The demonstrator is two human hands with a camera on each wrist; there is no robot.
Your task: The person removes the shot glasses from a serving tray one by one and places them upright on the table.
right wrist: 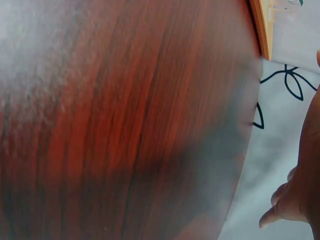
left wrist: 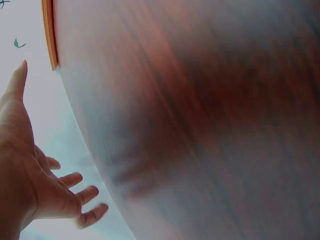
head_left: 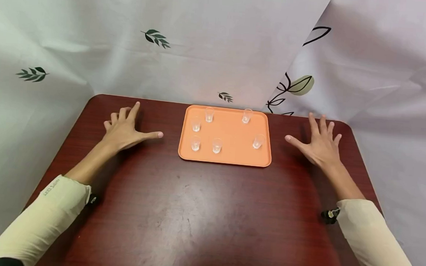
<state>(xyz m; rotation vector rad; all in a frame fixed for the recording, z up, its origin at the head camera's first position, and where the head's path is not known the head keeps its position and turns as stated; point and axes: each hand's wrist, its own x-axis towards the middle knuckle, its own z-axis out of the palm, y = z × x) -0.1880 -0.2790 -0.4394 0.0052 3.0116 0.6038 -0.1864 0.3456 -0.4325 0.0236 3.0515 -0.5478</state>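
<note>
An orange tray (head_left: 231,130) lies at the far side of the table, with several small clear cups standing on it. Two cups are toward its right side, one at the back (head_left: 246,116) and one nearer the front (head_left: 258,141); the others, among them a front cup (head_left: 217,146), are on the left and middle. To the left of the tray, my left hand (head_left: 122,130) is spread with thumb toward it, holding nothing. My right hand (head_left: 320,144) is spread likewise on the other side, apart from the tray. In the left wrist view the left hand's fingers (left wrist: 70,180) are spread.
The dark red-brown wooden table (head_left: 207,215) extends toward me from the tray. A white curtain with leaf prints (head_left: 189,45) hangs behind the table's far edge and down both sides. Dark straps show at both wrists, below light sleeves (head_left: 376,239).
</note>
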